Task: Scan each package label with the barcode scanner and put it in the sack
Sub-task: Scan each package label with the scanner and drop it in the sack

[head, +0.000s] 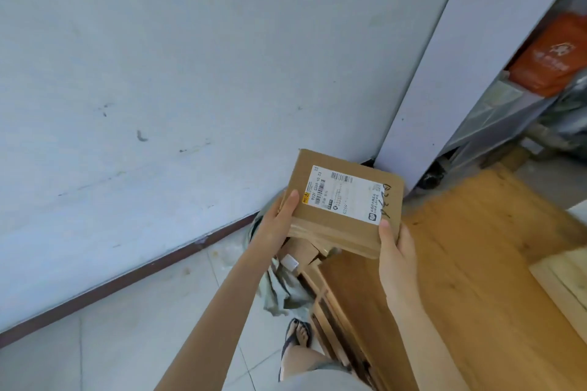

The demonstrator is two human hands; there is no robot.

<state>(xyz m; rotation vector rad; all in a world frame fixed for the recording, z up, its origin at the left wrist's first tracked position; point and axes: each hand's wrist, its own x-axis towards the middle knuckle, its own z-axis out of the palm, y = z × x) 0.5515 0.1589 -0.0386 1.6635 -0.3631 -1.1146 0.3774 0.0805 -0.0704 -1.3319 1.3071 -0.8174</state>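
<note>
Both forearms are extended toward a cardboard package (344,203), gripped between the left hand (279,220) and right hand (397,251), thumbs pressed on its labelled top face. It is held above an open sack (282,289) beside the wooden bench's (460,247) left edge, near the wall (190,73).

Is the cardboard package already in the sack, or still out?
Out. The cardboard package is held label-up between the left hand and right hand, above the sack on the floor.
</note>
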